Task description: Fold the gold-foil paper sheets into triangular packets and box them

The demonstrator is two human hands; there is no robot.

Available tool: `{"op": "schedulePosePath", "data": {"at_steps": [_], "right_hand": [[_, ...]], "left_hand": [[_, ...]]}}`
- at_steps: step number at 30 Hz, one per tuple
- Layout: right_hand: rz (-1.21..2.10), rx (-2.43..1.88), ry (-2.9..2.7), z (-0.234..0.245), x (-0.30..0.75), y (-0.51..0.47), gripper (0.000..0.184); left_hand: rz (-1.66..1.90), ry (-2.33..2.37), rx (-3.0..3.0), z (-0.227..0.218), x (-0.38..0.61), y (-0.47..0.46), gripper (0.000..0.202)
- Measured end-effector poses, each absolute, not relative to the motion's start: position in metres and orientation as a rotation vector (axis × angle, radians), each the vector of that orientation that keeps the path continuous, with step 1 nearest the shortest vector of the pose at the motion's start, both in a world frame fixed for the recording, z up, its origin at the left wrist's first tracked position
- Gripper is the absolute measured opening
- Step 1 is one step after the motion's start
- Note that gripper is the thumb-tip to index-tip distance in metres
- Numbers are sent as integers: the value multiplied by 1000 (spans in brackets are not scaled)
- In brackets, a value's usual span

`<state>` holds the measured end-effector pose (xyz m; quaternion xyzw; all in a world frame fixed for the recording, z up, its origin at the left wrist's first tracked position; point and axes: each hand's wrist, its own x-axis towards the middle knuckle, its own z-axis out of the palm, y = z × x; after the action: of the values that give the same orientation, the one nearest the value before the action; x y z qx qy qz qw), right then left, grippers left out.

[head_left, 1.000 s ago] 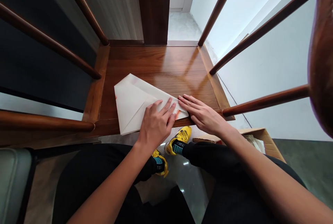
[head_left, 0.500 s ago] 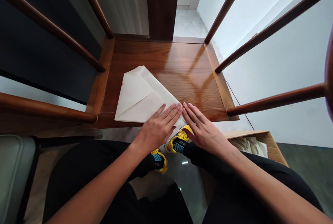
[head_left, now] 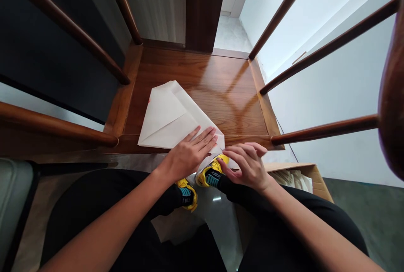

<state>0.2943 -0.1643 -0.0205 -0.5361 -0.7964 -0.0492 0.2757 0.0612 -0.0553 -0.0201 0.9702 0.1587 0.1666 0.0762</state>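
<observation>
A folded sheet of white paper (head_left: 167, 114) lies on the wooden chair seat (head_left: 202, 74), toward its front left. Its flap makes a diagonal crease, and small reddish marks show at the left edge and near the right corner. My left hand (head_left: 191, 150) rests flat on the lower right part of the paper, fingers stretched out. Just off the paper's right corner, my right hand (head_left: 248, 164) hovers by the seat's front edge. Its fingers are loosely bent and the thumb stands apart, with nothing visible between them.
Wooden spindles (head_left: 325, 130) rise along both sides of the seat. Right of my leg stands a cardboard box (head_left: 318, 179) holding pale folded papers (head_left: 295, 180). My yellow shoes (head_left: 189, 194) are on the floor below the seat. A grey padded seat (head_left: 14, 204) is at the left.
My right hand has come off the paper's right corner, moving right and slightly down, its fingers bending. That corner is now uncovered. My left hand stays flat on the paper. The view has shifted slightly.
</observation>
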Motion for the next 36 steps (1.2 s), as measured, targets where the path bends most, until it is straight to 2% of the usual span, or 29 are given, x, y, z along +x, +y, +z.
{"op": "schedulePosePath", "data": {"at_steps": [3, 6, 11, 16, 24, 29, 33, 36], "right_hand": [[-79, -1492, -2232, -16, 301, -145, 66], [9, -1346, -2306, -16, 300, -134, 61], [245, -1339, -1859, -1, 278, -130, 25], [473, -1394, -1565, 21, 274, -114, 8], [796, -1291, -1292, 26, 283, -101, 6], [873, -1309, -1311, 31, 286, -98, 9], [879, -1307, -1289, 27, 283, -96, 11], [870, -1297, -1242, 26, 279, -93, 19]], "left_hand": [[579, 370, 2860, -22, 56, -53, 50], [772, 407, 2718, -18, 55, -51, 40], [1021, 582, 2257, -2, 67, -51, 22], [1035, 834, 1763, 11, 78, -49, 11], [1000, 851, 1510, 20, 74, -38, 10], [938, 856, 1534, 29, 72, -38, 20], [938, 898, 1527, 28, 76, -41, 8], [989, 955, 1517, 23, 78, -40, 14]]}}
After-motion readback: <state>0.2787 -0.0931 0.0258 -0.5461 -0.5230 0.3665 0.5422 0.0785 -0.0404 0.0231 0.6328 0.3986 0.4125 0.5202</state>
